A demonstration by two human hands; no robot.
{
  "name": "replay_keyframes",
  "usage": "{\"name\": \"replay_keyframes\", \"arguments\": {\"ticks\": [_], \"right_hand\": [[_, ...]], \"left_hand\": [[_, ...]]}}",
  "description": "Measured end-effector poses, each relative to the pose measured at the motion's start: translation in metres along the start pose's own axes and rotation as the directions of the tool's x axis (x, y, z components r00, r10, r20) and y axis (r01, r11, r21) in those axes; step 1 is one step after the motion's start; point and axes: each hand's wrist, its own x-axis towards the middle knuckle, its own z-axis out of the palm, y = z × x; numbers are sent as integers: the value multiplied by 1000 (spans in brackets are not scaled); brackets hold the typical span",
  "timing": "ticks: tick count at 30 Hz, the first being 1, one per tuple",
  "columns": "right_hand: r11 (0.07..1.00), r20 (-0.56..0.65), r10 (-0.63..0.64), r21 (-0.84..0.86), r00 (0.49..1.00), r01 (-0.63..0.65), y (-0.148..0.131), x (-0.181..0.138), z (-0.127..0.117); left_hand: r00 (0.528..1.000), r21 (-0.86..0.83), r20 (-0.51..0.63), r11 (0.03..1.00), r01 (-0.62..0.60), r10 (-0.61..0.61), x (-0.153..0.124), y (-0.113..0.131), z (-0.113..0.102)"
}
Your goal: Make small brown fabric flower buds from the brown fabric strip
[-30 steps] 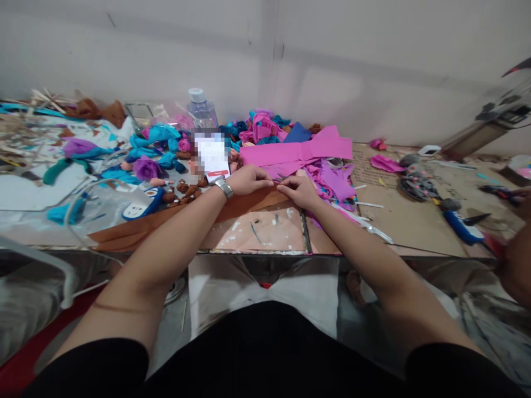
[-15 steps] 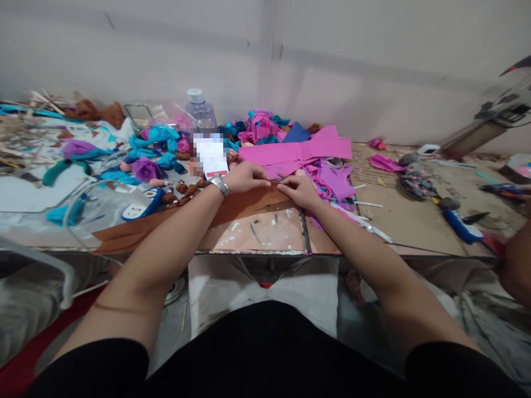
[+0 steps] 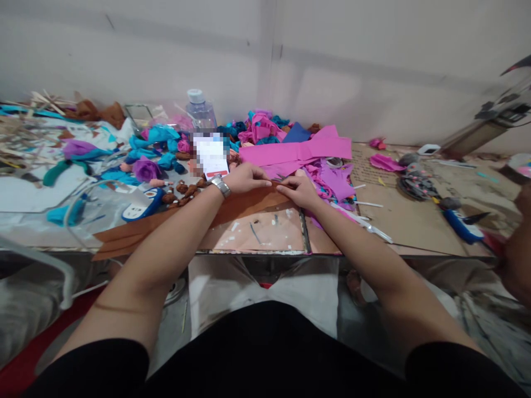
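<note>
A long brown strip of crepe paper point(image 3: 249, 202) slants across the front of the table, its far left end reaching past the table edge. My left hand point(image 3: 246, 178), with a metal watch at the wrist, pinches the strip's upper edge near its right end. Close beside it, my right hand point(image 3: 299, 189) pinches the same edge between thumb and fingers. The fingertips of both hands almost meet. Just behind them lie flat pink paper strips point(image 3: 290, 153), and purple scraps point(image 3: 338, 179) sit to the right.
A phone point(image 3: 211, 155) leans before a clear bottle point(image 3: 201, 113). Left are paper flowers point(image 3: 146, 168), brown rolled pieces point(image 3: 188, 190) and a blue-and-white power strip point(image 3: 143, 204). Cardboard point(image 3: 406, 221) covers the right side. Another person's arm point(image 3: 516, 260) shows at the right edge.
Both hands stay nearly in place, with only slight finger movement at the brown paper's edge. The strip's left end has dropped slightly.
</note>
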Motion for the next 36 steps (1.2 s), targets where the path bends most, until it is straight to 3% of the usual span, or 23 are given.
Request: {"name": "replay_keyframes", "arguments": {"ticks": [4,21,27,36], "right_hand": [[1000,-11,-3,-8,1000,3,0,-1,1],[999,-20,-37,-16,999,37,2,0,2],[999,-5,-51,-9,999,51,2,-1,3],[998,-29,-58,-22,998,57,6,1,4]], "left_hand": [[1000,-84,-26,996,-9,7,0,3,1],[998,29,-59,1000,-3,5,0,6,8],[998,-118,-19,991,-59,58,-1,9,13],[996,-31,-82,999,-21,18,0,6,8]]}}
